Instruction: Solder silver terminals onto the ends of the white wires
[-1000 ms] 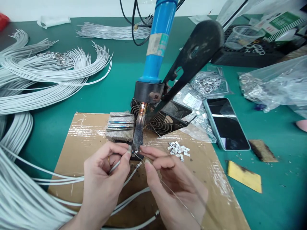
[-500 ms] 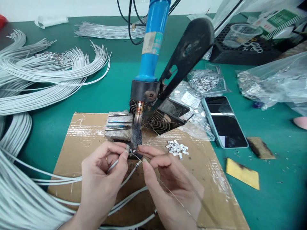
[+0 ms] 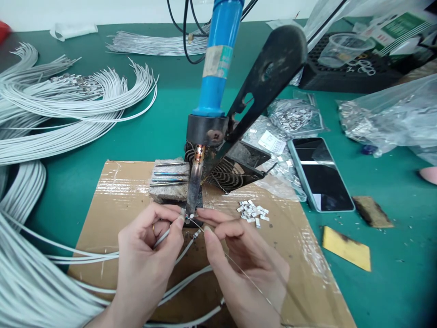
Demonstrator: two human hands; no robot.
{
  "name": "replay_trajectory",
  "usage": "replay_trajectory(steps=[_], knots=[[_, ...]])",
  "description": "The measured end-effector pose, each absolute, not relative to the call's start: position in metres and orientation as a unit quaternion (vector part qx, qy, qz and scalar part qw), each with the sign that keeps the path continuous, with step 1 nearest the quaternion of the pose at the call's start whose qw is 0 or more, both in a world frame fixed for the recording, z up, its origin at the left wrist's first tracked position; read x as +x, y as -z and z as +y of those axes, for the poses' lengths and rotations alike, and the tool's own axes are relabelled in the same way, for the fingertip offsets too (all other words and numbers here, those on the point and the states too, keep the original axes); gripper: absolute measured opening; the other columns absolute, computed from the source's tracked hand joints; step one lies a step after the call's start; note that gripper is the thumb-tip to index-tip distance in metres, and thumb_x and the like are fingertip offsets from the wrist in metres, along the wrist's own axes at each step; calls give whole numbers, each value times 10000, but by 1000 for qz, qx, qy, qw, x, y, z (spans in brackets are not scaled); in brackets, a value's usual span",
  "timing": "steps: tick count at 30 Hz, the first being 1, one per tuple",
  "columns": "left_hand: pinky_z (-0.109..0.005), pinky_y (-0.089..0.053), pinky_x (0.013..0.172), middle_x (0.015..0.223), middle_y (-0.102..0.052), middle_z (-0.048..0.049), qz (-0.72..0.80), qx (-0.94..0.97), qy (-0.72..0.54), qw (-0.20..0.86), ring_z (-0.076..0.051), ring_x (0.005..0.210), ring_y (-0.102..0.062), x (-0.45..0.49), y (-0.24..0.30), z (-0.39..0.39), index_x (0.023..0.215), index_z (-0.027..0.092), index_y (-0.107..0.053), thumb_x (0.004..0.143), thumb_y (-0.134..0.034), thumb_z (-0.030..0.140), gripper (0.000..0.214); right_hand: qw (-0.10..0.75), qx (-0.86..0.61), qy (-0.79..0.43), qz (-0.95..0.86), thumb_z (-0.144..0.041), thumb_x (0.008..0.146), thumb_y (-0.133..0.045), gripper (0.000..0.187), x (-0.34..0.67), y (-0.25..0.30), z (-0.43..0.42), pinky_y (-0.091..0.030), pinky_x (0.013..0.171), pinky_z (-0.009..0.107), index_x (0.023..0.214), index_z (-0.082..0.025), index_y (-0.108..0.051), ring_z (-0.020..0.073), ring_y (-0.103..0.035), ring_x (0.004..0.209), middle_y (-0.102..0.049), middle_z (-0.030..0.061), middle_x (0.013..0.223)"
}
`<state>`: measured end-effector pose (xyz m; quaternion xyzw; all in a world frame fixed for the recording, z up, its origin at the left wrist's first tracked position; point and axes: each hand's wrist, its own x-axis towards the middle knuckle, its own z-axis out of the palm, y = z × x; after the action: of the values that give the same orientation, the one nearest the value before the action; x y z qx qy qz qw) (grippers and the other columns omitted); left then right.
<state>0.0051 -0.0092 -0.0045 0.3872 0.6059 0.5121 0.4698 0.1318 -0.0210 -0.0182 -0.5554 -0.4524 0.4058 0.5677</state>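
Note:
My left hand [image 3: 145, 257] pinches the end of a white wire [image 3: 163, 237] and holds it at the tip of a blue-handled soldering iron [image 3: 215, 68], which is fixed in a black stand [image 3: 264, 77]. My right hand [image 3: 244, 262] pinches a thin solder wire [image 3: 239, 271] and touches its end to the same tip. Both hands work over a taped cardboard sheet [image 3: 116, 191]. A small pile of metal terminals [image 3: 252, 212] lies just right of my fingers.
Bundles of white wires [image 3: 68, 105] cover the left of the green table. A stone block with metal pins [image 3: 169, 182] sits behind my hands. A phone [image 3: 319, 175], bags of terminals [image 3: 382, 116], a yellow sponge [image 3: 346, 249] and a brown sponge [image 3: 370, 212] lie to the right.
Almost nothing has moved; both hands keep the wire end and the solder at the iron's tip, and the view has shifted slightly.

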Motion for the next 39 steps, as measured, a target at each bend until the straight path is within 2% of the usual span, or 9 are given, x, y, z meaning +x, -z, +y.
replay_trajectory(steps=[3,6,15,23,39], knots=[[-139,-406,483,772,-747,11,611,386,-508,468,-60,540,-526,5,6,-10,760,207,-722,890,-731,142,145,571,-560,-419,-430,-148,928,-696,215,131,17,-20,-641,799,228,738,-235,-649,181,-804,976,-838,36,1029],[-143,-396,462,696,-710,19,617,381,-507,466,-64,509,-496,6,6,-11,756,203,-726,872,-746,148,129,564,-567,-426,-423,-159,932,-689,218,130,17,-20,-651,792,253,731,-228,-643,200,-806,972,-836,52,1015],[-162,-421,459,732,-731,-7,635,359,-512,455,-77,513,-530,12,-2,-8,707,185,-712,773,-790,128,117,559,-570,-428,-423,-164,921,-699,213,131,16,-20,-642,804,263,728,-233,-637,209,-801,996,-836,53,1026],[-176,-380,426,596,-639,27,638,381,-504,441,-85,469,-471,11,1,-9,715,201,-713,787,-776,142,113,567,-565,-406,-440,-158,927,-698,225,129,16,-20,-621,819,268,726,-235,-631,196,-796,969,-832,49,1008],[-161,-419,465,755,-739,-4,620,388,-512,450,-80,527,-527,7,3,-6,742,205,-728,842,-746,142,120,570,-573,-387,-443,-165,907,-727,207,127,18,-20,-642,814,299,732,-232,-638,216,-809,933,-838,68,1008]])
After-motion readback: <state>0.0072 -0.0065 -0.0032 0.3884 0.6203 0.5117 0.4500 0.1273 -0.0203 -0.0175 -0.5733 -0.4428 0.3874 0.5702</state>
